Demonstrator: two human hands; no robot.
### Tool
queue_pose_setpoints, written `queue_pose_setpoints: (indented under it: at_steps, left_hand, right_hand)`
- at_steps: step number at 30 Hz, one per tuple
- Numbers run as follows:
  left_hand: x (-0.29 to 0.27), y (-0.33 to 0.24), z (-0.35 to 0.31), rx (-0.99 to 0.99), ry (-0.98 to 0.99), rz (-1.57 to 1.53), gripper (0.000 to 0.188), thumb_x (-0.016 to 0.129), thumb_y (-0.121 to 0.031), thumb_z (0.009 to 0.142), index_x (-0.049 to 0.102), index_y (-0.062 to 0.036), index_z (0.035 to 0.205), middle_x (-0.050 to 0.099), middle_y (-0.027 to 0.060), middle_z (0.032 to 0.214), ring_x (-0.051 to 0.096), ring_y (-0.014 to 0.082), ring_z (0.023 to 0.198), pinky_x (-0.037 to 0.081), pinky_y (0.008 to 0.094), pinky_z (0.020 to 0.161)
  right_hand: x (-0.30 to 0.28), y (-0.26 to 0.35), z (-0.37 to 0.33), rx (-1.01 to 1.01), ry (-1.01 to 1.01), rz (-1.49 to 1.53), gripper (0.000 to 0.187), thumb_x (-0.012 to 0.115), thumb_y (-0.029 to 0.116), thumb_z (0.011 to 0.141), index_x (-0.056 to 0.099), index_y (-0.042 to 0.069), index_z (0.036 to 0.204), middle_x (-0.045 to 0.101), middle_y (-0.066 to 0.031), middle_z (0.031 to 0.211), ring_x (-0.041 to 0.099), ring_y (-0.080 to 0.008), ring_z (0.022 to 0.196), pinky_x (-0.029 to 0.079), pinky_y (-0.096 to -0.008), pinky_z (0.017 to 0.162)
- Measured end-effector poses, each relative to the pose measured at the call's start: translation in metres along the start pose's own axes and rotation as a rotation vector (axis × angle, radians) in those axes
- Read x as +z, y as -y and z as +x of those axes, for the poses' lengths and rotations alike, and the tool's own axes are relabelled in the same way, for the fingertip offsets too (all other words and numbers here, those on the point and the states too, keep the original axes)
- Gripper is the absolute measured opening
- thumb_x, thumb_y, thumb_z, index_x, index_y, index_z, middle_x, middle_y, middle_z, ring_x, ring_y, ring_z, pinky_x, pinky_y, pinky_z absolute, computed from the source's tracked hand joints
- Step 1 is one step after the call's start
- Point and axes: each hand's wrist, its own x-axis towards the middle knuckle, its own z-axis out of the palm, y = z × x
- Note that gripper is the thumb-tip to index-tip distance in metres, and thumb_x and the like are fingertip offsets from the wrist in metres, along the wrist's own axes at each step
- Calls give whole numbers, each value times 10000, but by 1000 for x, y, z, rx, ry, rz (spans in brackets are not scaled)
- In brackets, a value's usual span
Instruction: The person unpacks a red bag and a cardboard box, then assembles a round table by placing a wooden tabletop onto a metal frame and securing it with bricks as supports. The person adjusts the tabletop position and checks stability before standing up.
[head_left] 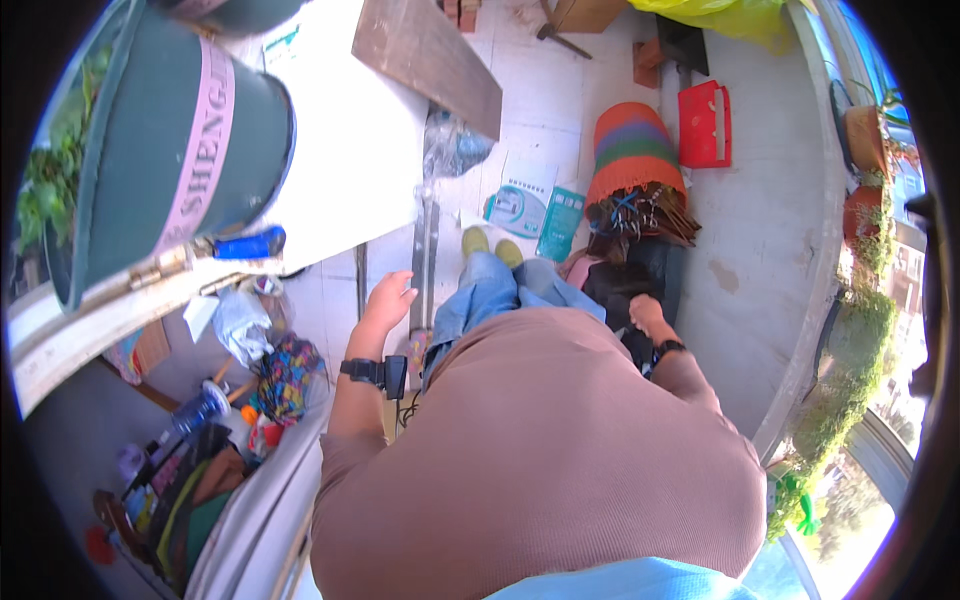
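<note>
My left hand (388,298) hangs in the air to the left of my jeans (480,295), its fingers stretched out and nothing in them. A black strap with a small box sits on that wrist. On the other side, my right hand (645,310) is closed beside a dark heap of cloth or bags (612,283). Whatever its fingers may hold is hidden. Just beyond the heap, an orange, purple and green striped basket-like thing (633,150) has a bundle of brown sticks (650,215) at its near end.
Flat teal-and-white packages (560,222) lie on the pale floor before my green shoes (508,252). A red box (705,125) stands at the far right. A white tabletop (340,150) and a large green plant pot (215,150) are at left. Plants (855,345) line the right ledge.
</note>
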Motion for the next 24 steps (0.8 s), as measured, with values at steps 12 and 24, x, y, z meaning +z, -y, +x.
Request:
queue_pose_setpoints:
  at_steps: [12,24]
  left_hand:
    - [-46,-116,170,384,205,408,335,647,-176,851,585,-58,1158,594,187,1126,588,384,1030,489,441,885]
    - [-50,-181,236,113,421,677,343,660,-190,843,582,-52,1146,574,189,1181,574,366,1093,483,443,924]
  right_hand:
    - [62,71,-72,80,-191,530,232,549,245,821,695,83,899,685,-196,903,659,-375,867,525,-450,773]
    - [-14,11,-1,235,-18,823,145,594,104,793,680,34,886,674,-120,754,650,-233,624,518,-355,560]
